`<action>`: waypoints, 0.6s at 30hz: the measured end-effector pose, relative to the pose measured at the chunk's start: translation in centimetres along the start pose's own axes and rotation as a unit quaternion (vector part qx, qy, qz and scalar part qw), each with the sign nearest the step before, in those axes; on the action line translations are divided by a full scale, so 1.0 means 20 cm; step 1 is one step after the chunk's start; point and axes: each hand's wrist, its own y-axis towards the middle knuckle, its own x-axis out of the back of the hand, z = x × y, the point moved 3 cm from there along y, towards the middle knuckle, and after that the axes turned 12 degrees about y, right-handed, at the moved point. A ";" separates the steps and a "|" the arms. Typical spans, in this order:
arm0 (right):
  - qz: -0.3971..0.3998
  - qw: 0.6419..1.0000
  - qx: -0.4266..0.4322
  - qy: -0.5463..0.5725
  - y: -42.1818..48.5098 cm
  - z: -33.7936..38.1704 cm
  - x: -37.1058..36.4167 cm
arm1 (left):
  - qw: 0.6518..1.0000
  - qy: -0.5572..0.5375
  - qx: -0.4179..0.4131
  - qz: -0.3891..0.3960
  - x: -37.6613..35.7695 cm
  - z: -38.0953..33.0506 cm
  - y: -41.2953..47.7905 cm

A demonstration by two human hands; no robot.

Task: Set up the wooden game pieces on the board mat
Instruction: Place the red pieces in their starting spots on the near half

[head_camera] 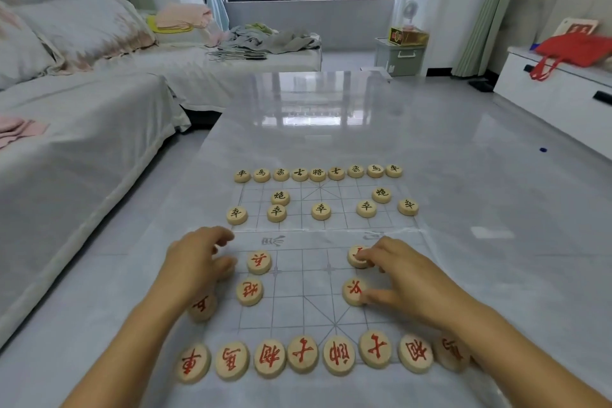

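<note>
A clear board mat (390, 278) with a printed grid lies on the glossy table. Black-lettered wooden discs fill its far side: a back row (318, 173), two cannons and several soldiers (321, 211). Red-lettered discs line the near edge (302, 354). My left hand (195, 262) rests at the mat's left edge, fingers curled around a partly hidden disc (227, 272), with another red disc (202, 306) under the wrist. My right hand (402, 272) pinches a red disc (357, 257) with its fingertips, and its thumb touches a second red disc (353, 291). Two more red discs (259, 262) (249, 291) lie between my hands.
The grey table (331, 129) stretches away beyond the mat. A covered sofa (82, 116) runs along the left with clothes and hangers on it. A white cabinet (556, 89) with a red bag stands at the right. A small blue object (542, 149) lies on the floor.
</note>
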 end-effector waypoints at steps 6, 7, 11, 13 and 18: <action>0.027 0.999 0.017 -0.043 0.01 0.01 -0.07 | 0.994 -0.024 -0.105 0.006 -0.03 -0.26 -0.01; 0.012 0.999 0.004 -0.029 0.01 0.00 -0.05 | 0.991 -0.017 -0.133 0.014 -0.04 -0.33 -0.01; -0.063 0.994 -0.084 0.012 0.01 -0.19 0.16 | 0.976 0.014 -0.203 0.073 -0.12 -0.56 0.03; -0.072 0.989 -0.124 0.020 0.02 -0.31 0.21 | 0.973 0.015 -0.209 0.094 -0.16 -0.65 0.06; -0.032 0.987 -0.152 0.036 0.05 -0.43 0.15 | 0.970 0.001 -0.209 0.128 -0.25 -0.80 0.10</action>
